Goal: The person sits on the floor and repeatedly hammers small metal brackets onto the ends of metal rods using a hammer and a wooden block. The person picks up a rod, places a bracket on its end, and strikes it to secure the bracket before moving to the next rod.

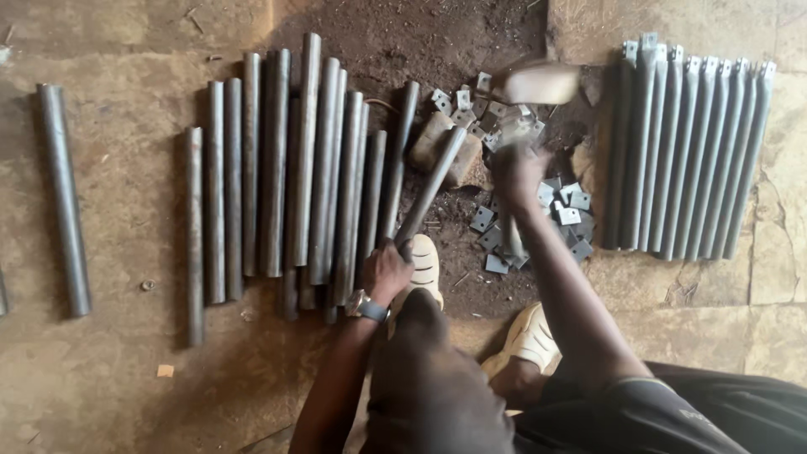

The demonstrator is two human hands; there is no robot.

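Head view: my left hand point(388, 271) grips a grey steel pipe point(430, 189) propped on a stone block point(430, 143); my right hand point(517, 172) clutches a blurred hammer point(538, 82). I'd brace the pipe firmly.

The left hand point(387, 271) grips the near end of a steel pipe point(430, 187), which slants up and away so that its far end rests on a rusty block point(435, 143) set in dark soil. The right hand point(515, 172) is closed on the handle of a hammer point(535, 84) — its head is blurred, above the pipe's far end. Small square metal plates point(568, 207) lie scattered around the block and to its right. To the left, a row of bare pipes point(286, 172) lies side by side; one single pipe point(63, 195) sits well apart. On the right lies a row of grey pipes with plates on their ends point(689, 155). A wristwatch point(366, 306) shows on the left wrist — pale shoes point(528, 338) below.
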